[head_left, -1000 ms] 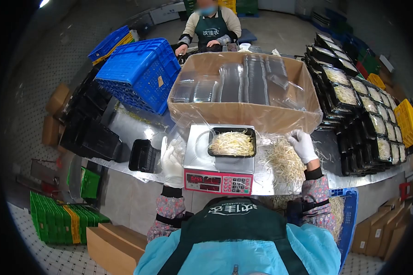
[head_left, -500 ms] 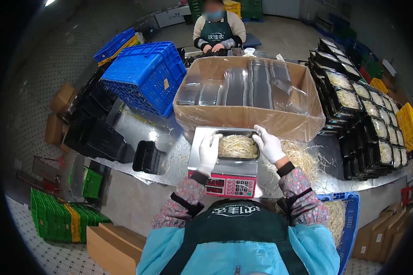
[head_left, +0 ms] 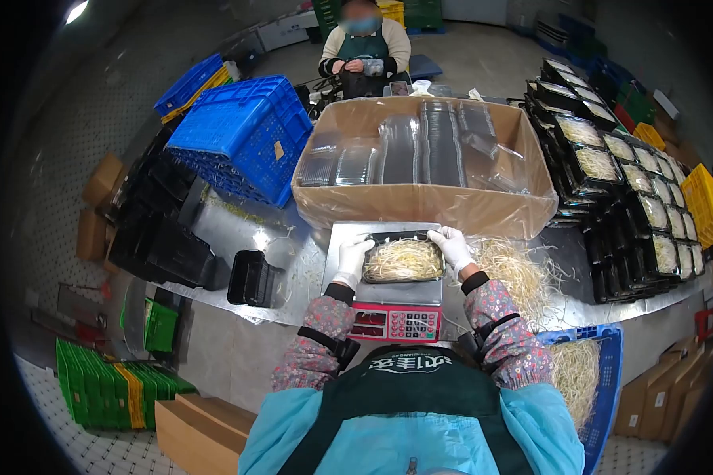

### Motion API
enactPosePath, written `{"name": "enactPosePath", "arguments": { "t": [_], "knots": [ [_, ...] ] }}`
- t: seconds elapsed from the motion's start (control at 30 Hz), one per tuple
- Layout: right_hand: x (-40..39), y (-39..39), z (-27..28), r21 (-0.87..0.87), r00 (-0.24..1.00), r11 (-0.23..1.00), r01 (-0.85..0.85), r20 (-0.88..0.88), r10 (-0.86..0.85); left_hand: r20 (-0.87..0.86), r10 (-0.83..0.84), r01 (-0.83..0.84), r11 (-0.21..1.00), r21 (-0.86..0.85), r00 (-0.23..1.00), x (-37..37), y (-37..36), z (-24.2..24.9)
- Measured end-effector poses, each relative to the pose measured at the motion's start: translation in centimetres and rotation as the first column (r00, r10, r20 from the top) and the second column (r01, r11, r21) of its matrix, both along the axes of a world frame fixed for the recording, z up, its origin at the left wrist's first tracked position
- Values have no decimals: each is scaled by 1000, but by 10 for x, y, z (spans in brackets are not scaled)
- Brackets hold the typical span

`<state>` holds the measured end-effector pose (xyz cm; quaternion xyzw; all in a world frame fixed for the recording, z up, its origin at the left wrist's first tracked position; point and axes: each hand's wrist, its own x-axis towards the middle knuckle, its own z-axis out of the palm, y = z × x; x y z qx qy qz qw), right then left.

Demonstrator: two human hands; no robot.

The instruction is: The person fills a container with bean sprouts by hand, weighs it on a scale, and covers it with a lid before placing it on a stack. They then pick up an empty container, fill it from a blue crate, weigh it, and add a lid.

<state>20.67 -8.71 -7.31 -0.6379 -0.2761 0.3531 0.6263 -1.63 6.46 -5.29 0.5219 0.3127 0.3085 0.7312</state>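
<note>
A black plastic tray of bean sprouts (head_left: pixel 404 260) is between my two gloved hands, over the metal plate of a weighing scale (head_left: pixel 396 323) with a red keypad panel. My left hand (head_left: pixel 352 259) grips the tray's left end, thumb at the rim. At the upper right corner, my right hand (head_left: pixel 453 248) has its fingers closed on the edge. A loose heap of bean sprouts (head_left: pixel 513 273) lies on the metal table just right of the scale. Behind the scale stands a lined cardboard box (head_left: pixel 428 207) with stacks of clear plastic lids (head_left: pixel 400 150).
Filled trays (head_left: pixel 598 165) are stacked high at the right. An empty black tray (head_left: pixel 253 277) and a blue crate (head_left: pixel 242 134) stand on the left. A blue basket of sprouts (head_left: pixel 606 380) is by my right side. Across the table sits a person (head_left: pixel 364 47), hands together.
My hands have closed onto the tray's ends, and the tray now sits slightly lower and tilted in view. The view has shifted a little. The person opposite has raised their hands.
</note>
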Motion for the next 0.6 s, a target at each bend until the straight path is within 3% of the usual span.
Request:
{"name": "enactPosePath", "arguments": {
  "t": [0.03,0.17,0.23,0.3,0.37,0.43,0.5,0.6],
  "knots": [
    [0,0,2,3,1000,1000,5,2,-5,-17,73,-71,992,102,997,2,-3,0],
    [-5,-23,37,-18,995,1000,15,99,-14,-72,91,-71,967,243,993,-10,-12,13],
    [-18,-58,96,-224,989,972,-69,-141,38,-271,82,-72,996,48,959,-33,-28,38],
    [-19,-75,80,-325,977,922,-209,-104,185,-250,-4,-12,998,-65,968,-53,-34,24],
    [-41,-84,69,-192,931,956,-222,-332,150,-182,-130,72,953,-294,975,-65,-57,34],
    [-51,-77,48,-128,902,981,-144,-425,77,-106,-75,37,945,-324,991,-59,-67,24],
    [-59,-68,35,-38,844,998,49,-533,-62,63,49,-26,944,-330,997,-56,-65,9],
    [-64,-53,36,-47,841,996,74,-533,-87,48,150,-132,954,-269,988,-42,-52,5]
  ]
}}
